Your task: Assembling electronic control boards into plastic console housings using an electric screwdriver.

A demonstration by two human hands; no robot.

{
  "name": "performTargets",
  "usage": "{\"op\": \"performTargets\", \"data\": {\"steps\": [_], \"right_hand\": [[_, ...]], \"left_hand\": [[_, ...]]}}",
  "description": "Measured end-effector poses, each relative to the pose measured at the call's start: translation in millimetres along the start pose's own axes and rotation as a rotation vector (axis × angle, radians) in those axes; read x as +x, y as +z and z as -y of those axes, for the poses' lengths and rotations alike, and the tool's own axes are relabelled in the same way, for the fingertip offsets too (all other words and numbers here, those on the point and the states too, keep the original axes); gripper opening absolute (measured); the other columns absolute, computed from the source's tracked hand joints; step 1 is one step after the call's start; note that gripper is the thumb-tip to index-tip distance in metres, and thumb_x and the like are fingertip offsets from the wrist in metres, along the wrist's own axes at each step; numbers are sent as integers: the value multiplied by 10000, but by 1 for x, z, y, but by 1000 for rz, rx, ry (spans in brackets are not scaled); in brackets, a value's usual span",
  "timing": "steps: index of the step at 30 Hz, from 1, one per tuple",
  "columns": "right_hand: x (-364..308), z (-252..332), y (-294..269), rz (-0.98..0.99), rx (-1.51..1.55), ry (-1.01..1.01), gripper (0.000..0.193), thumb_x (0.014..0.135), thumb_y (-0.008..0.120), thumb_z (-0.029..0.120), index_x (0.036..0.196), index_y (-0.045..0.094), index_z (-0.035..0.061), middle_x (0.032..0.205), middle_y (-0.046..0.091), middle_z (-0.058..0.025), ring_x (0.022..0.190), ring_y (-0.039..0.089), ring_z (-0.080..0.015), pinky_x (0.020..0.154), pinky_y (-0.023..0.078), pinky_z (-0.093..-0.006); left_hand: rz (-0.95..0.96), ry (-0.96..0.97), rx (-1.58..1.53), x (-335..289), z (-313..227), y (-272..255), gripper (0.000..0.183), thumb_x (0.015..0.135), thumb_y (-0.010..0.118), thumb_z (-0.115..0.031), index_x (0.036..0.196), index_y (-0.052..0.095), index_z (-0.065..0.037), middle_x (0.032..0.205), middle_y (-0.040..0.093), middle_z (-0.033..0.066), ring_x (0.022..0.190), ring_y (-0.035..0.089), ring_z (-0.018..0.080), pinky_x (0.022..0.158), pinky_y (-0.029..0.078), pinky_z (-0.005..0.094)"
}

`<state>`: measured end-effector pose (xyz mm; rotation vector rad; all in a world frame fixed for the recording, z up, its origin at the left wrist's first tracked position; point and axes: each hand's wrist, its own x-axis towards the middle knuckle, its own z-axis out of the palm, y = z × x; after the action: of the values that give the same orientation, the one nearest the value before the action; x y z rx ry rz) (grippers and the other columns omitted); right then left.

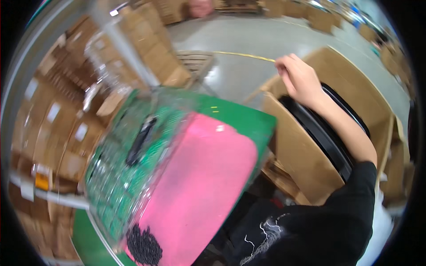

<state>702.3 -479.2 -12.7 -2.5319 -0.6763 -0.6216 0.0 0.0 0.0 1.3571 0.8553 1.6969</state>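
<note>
My right hand (302,80) is raised over an open cardboard carton (290,146), its fingers loosely curled and apart from the thumb. Nothing shows in its grasp. Below the forearm, long curved black plastic parts (317,135) stand in the carton. My left hand is out of view. On the green table (239,113) to the left lies a pink mat (202,177). A heap of small thin black pieces (144,245) sits at the mat's near left corner; they may be screws. Beside the mat is a clear plastic tray (111,195) with a dark elongated object (141,142) on it.
Stacked brown cartons (62,137) rise along the left, behind a pale metal post (131,51). A wooden pallet (195,62) lies past the table's far edge. Yellow tape (244,55) crosses the grey floor. More boxes (321,20) stand in the far background.
</note>
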Motion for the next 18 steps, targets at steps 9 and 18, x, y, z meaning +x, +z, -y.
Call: {"op": "performTargets", "data": {"steps": [9,18], "right_hand": [[-165,-238,2,689,496,992,1051,845,526,773,1432,421,-93,1456,455,-299,1368,447,-382,1141,345,-440],[-207,-248,-12,405,-125,837,479,798,746,283,1132,621,-36,1119,670,-248,1109,640,-365,926,518,-441]], "left_hand": [[123,92,185,-76,49,120,291,928,531,-216,1020,697,6,810,641,104,707,598,215,642,481,319],[584,17,112,-121,-10,244,225,979,567,-172,1048,627,34,903,671,177,709,603,196,604,446,253]]}}
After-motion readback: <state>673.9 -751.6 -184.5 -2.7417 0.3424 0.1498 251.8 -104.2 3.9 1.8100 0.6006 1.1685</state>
